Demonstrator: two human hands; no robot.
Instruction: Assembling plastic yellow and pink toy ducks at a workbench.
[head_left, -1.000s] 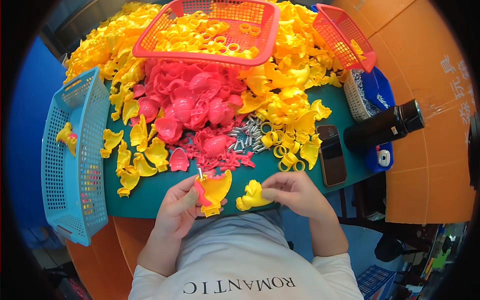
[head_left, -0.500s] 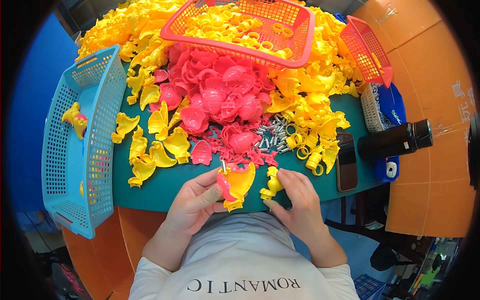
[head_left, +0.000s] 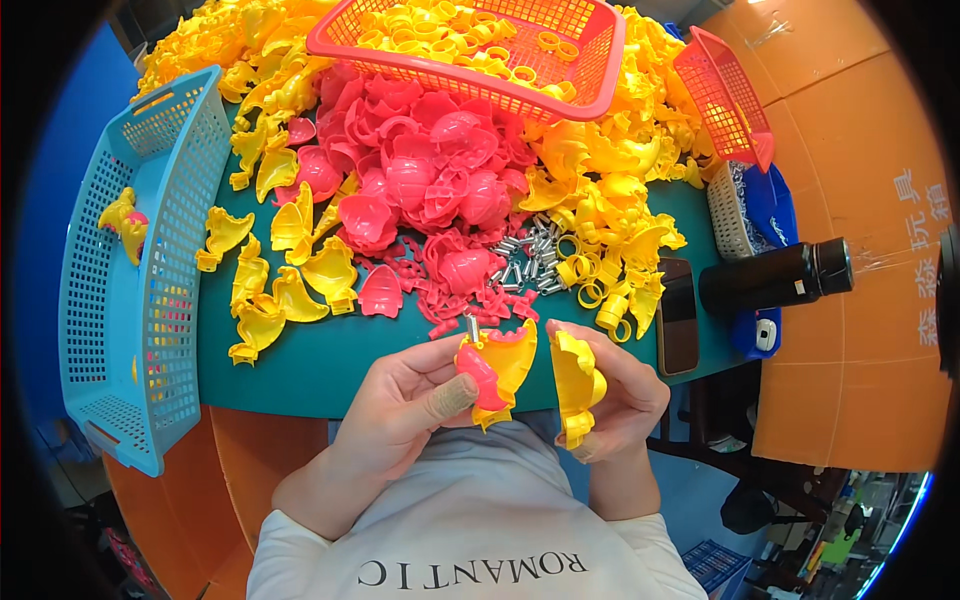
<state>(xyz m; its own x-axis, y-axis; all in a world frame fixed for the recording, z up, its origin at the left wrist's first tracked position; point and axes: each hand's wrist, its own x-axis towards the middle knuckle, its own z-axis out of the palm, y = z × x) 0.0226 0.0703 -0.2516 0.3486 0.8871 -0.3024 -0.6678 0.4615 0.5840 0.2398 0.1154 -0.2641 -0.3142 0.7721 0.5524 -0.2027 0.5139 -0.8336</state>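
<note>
My left hand [head_left: 415,400] pinches a yellow plastic shell half [head_left: 516,362] with a pink shell piece [head_left: 480,380] set against it. A small silver metal pin [head_left: 473,328] stands up at its top edge. There is a bandage on my left thumb. Close beside it, my right hand [head_left: 625,395] grips another yellow shell half [head_left: 573,385], turned edge-on so its rim faces the left one. A narrow gap separates the two halves. Both are held just over the table's near edge, in front of my shirt.
Heaps of pink shells [head_left: 410,180] and yellow shells [head_left: 610,200] cover the green table [head_left: 330,375]. Silver pins [head_left: 530,255] lie mid-table. A red basket [head_left: 465,75] holds yellow rings. A blue basket [head_left: 150,280] stands left; a phone [head_left: 677,320] and black bottle [head_left: 775,275] lie right.
My right hand has turned its yellow shell half upright and edge-on, bringing it nearer the left one. The left hand's piece has shifted slightly right, still held.
</note>
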